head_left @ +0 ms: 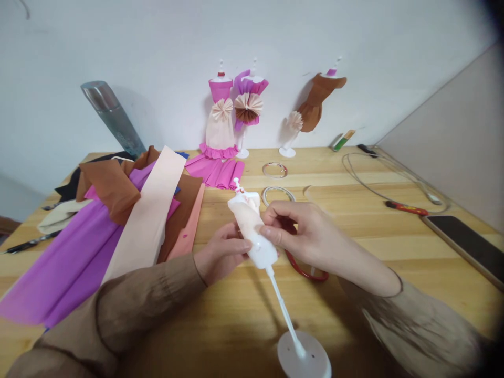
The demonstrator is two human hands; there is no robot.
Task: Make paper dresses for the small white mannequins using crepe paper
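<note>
A small white dress form [264, 254] tilts on its thin pole, its round base [305, 357] toward me. A cream strip [248, 218] lies across its chest. My left hand [224, 251] grips the torso from the left, thumb on the waist and fingers behind it. From the other side, my right hand [301, 228] presses its thumb on the strip near the lower edge, with the index finger bent at the torso's side. Behind my right hand, a red curved loop [307, 270] shows only in part.
Purple [71, 268], brown and cream [145, 210] sheets pile up at left, near a spray can [114, 115]. Dressed forms [220, 118] stand along the wall. Two rings, one a tape roll [278, 194], lie mid-table. A cable, red-handled tool [406, 208] and phone [468, 247] are at right.
</note>
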